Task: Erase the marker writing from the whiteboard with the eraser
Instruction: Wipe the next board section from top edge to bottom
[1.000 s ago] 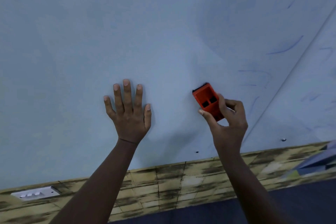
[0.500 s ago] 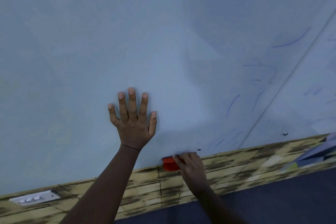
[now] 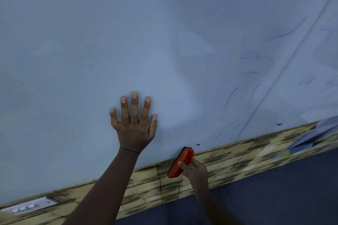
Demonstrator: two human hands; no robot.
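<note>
The pale blue whiteboard (image 3: 128,33) fills most of the view. Faint blue marker strokes (image 3: 230,98) remain on its right part, near a seam between panels. My left hand (image 3: 134,124) lies flat on the board with fingers spread. My right hand (image 3: 194,170) grips the orange eraser (image 3: 180,163) by its lower end. The eraser is tilted, its dark felt top end at the board's bottom edge, the rest over the brick-pattern strip.
Below the board runs a yellowish brick-pattern wall strip (image 3: 228,162). A white switch plate (image 3: 27,206) sits on it at the far left. Dark floor (image 3: 283,188) lies below. Small screws (image 3: 279,124) dot the board's lower edge.
My right hand swept the eraser down from mid-board to the bottom edge, then tilted it up slightly to the right. My left hand stayed flat on the board.
</note>
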